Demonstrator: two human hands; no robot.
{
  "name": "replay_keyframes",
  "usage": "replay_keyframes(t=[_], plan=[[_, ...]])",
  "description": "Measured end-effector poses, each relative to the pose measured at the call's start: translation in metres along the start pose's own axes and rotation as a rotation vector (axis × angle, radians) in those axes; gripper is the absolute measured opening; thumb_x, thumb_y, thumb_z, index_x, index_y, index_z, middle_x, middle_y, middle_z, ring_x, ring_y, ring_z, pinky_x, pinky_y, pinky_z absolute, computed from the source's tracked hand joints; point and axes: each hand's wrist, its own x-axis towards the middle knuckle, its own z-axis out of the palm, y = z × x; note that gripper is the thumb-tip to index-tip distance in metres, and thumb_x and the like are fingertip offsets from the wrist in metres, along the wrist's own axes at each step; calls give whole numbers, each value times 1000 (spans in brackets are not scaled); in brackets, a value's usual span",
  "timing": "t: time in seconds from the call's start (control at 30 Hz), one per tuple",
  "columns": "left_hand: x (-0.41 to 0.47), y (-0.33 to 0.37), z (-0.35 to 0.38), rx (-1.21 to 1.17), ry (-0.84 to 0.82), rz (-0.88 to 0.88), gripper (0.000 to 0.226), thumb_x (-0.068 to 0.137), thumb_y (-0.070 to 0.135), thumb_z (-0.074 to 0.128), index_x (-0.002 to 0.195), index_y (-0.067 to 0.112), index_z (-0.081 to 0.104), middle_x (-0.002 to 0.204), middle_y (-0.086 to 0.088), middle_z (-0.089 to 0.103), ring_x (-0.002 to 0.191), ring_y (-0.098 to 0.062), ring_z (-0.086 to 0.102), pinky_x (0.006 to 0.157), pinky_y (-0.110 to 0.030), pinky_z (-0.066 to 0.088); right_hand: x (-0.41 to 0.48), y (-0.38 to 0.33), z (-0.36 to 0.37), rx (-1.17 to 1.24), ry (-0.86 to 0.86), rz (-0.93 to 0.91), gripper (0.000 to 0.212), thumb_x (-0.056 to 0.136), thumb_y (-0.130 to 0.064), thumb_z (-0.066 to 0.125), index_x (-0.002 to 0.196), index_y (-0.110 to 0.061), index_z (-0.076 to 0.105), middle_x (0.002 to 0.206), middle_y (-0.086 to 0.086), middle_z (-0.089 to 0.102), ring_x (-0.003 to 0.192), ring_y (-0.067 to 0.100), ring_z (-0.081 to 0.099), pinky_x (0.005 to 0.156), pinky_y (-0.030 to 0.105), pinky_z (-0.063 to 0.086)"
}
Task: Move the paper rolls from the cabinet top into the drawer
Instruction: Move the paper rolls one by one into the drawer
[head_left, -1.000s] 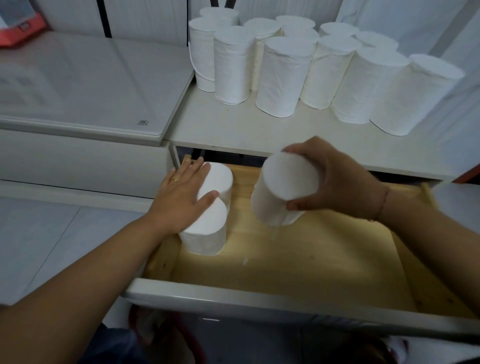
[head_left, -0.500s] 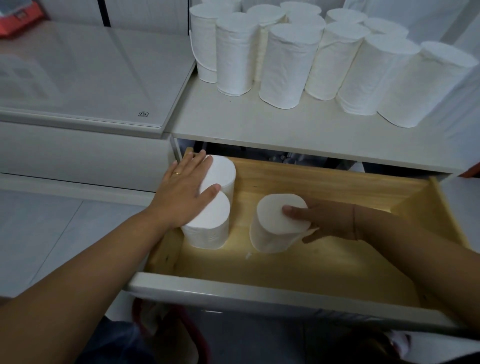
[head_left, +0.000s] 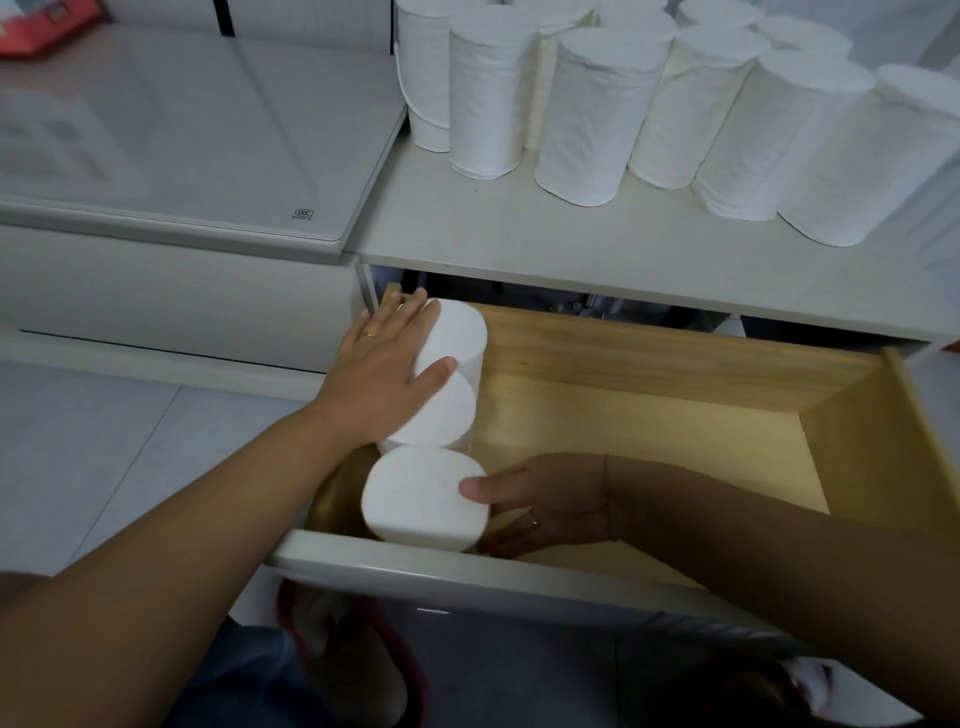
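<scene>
three white paper rolls stand upright in a line along the left wall of the open wooden drawer (head_left: 649, 415): back roll (head_left: 460, 332), middle roll (head_left: 441, 410) touching it, and front roll (head_left: 423, 499) at the front left corner, just beside the middle one. the rest of the drawer floor is bare wood. about ten more rolls (head_left: 597, 114), tall white cylinders, stand upright, packed close together at the back of the white cabinet top (head_left: 571, 244).
</scene>
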Motion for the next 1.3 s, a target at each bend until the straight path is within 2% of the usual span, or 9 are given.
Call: replay_keyframes(t=[0.2,0.4,0.53,0.63,0.77,0.83,0.93,1.1,1.3], plan=[[0,0,2,-5,13,12,64,95,48,32,150,24,10,160,6,1,144,-10,-10,116,-36,-5,13,-8,15,30,11,-36,47,87,-32,63,126,-7,56,142,25,45,130,39,44,110,41,36],[0,-1,1,11,9,23,65,94,50,30,150,23,9,160,5,1,144,-11,-10,116,-37,-5,5,-13,21,-127,93,-45,58,85,-41,62,127,-3,50,137,24,49,124,35,51,106,37,42],[1,-1,-1,74,43,40,65,93,51,31,150,22,13,160,3,4,145,-13,-7,117,-38,-5,-35,-48,4,-576,368,-286,33,90,-36,54,109,-10,61,107,9,65,97,22,62,83,30,54],[2,2,0,81,69,86,64,95,49,34,149,22,14,160,1,6,145,-15,-6,116,-35,-8,-74,-93,-31,-548,722,-639,29,85,-35,64,97,-9,66,93,8,70,80,18,64,65,21,54],[6,8,5,157,61,144,64,96,53,23,149,18,17,159,-3,10,146,-17,-1,116,-33,-9,-99,-158,-85,-607,1191,-958,58,79,-40,71,126,-13,50,125,8,52,105,13,50,90,19,42],[7,7,8,181,43,138,64,96,55,21,149,19,17,159,-3,9,146,-17,-1,117,-35,-8,-102,-184,-107,-699,1239,-970,75,78,-42,71,139,-17,35,142,8,36,128,19,38,108,28,32],[8,5,10,218,30,142,72,91,62,11,149,19,15,159,-3,8,146,-17,-1,118,-38,-5,-95,-211,-131,-769,1246,-926,87,76,-44,73,146,-21,25,149,9,25,139,24,26,116,35,23],[8,6,11,194,36,131,68,93,60,15,149,22,11,160,0,4,145,-14,-4,117,-34,-8,-75,-234,-146,-608,1191,-925,94,70,-45,77,144,-16,28,147,8,29,135,20,33,103,21,27],[8,5,11,206,38,141,67,93,57,18,149,21,12,160,0,7,146,-15,-2,117,-35,-7,-65,-240,-148,-439,1247,-911,89,62,-46,82,133,-12,40,136,5,45,122,17,46,95,24,40]])
